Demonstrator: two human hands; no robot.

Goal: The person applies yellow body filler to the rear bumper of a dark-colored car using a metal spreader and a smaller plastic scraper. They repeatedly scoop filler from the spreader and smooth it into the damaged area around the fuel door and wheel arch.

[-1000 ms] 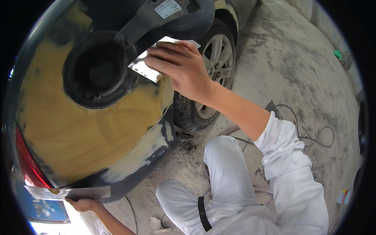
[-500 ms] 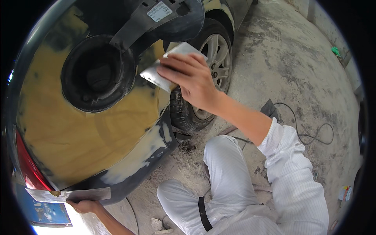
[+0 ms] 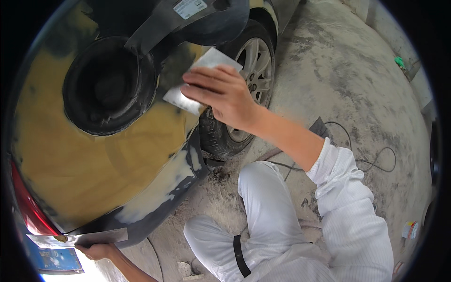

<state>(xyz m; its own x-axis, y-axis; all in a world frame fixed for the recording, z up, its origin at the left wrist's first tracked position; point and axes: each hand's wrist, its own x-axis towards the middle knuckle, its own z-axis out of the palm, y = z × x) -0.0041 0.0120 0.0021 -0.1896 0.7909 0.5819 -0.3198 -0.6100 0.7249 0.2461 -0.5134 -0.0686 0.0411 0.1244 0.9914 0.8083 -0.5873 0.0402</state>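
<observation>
My right hand [image 3: 216, 94] grips a square metal spreader [image 3: 212, 57] over the car's rear quarter panel [image 3: 117, 167], which is patched with yellowish filler, just beside the wheel [image 3: 252, 66]. Its fingers press along the plate's face. My left hand [image 3: 98, 249] holds a long metal plate [image 3: 105, 237] with a small lump of brown filler [image 3: 61, 238] on it, near the red tail light [image 3: 30, 202]. Above my right hand are the black fuel filler recess [image 3: 103, 82] and its open flap [image 3: 211, 23].
A looped cable [image 3: 392, 160] and a dark flat object [image 3: 319, 126] lie on the dusty concrete floor [image 3: 347, 89]. A wall [image 3: 380, 28] runs along the right, with green scrap [image 3: 400, 62] beside it. A small can [image 3: 410, 229] sits at lower right; a blue surface [image 3: 54, 258] is at lower left.
My right hand and spreader first moved right and down, then slightly back up-left. The car appears a little farther left in the view. My left hand still holds its plate.
</observation>
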